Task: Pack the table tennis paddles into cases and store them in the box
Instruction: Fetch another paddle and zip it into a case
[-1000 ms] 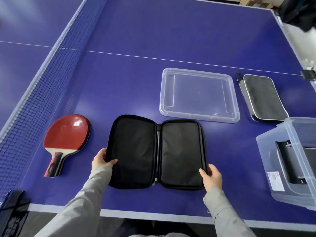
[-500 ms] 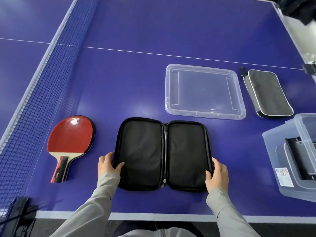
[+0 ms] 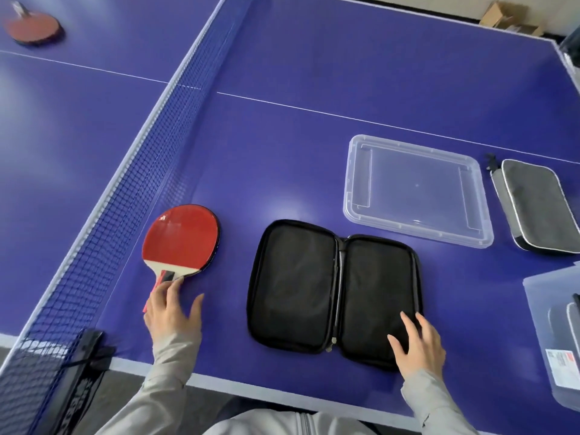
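A black paddle case (image 3: 334, 293) lies unzipped and spread flat on the blue table, nothing inside it. My right hand (image 3: 417, 343) rests flat on its right half with straight fingers. Left of the case lies a red paddle (image 3: 180, 238), face up beside the net. My left hand (image 3: 172, 312) covers the paddle's handle with its fingers laid over it, thumb spread out to the right. A clear plastic box (image 3: 539, 312) stands at the right edge with a dark case inside it.
The box's clear lid (image 3: 414, 189) lies behind the open case. A closed grey case (image 3: 539, 205) lies to its right. The net (image 3: 125, 189) runs along the left, its clamp (image 3: 91, 346) at the near edge. Another red paddle (image 3: 33, 28) lies across the net, far left.
My left hand let go of the case's left edge and moved left onto the paddle's handle. My right hand shifted from the case's edge onto its right half. The camera turned left.
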The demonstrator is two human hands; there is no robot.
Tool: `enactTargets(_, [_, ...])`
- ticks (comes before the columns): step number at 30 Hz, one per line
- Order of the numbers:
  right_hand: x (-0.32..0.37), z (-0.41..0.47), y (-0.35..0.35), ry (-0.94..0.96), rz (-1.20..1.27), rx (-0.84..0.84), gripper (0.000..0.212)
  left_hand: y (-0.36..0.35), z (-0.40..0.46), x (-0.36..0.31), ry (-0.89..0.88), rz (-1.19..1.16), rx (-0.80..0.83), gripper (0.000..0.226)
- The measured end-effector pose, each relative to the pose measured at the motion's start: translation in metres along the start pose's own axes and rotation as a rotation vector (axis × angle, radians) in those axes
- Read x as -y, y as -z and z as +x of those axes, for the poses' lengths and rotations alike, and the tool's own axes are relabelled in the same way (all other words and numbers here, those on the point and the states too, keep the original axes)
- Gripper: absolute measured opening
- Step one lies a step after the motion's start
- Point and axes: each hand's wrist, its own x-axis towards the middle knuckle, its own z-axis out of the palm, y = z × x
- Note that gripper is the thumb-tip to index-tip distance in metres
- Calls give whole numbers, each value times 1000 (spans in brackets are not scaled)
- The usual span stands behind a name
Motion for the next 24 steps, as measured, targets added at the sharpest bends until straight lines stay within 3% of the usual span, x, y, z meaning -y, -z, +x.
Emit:
enactTargets(3, [2,0,2,-37,-8,11,56,16,17,21,199,17,-47,61])
enactTargets(7, [8,-1,6,-76,-22,28,56,16,45,46,399,-47,151,73])
enactTargets(12, [11,-4,13,-87,-50,49,55,6,55,48,380,-105,308,59])
enactTargets(17, [13,-9,16,-101,-87,96,57,2,62,41,416,-31,294,47])
enactTargets(22, [15,-15,18,-110,-133,134,60,2,63,44,426,-76,257,18])
enactTargets(24, [14,-17,19,-104,-160,153,60,2,62,45,445,-104,255,17])
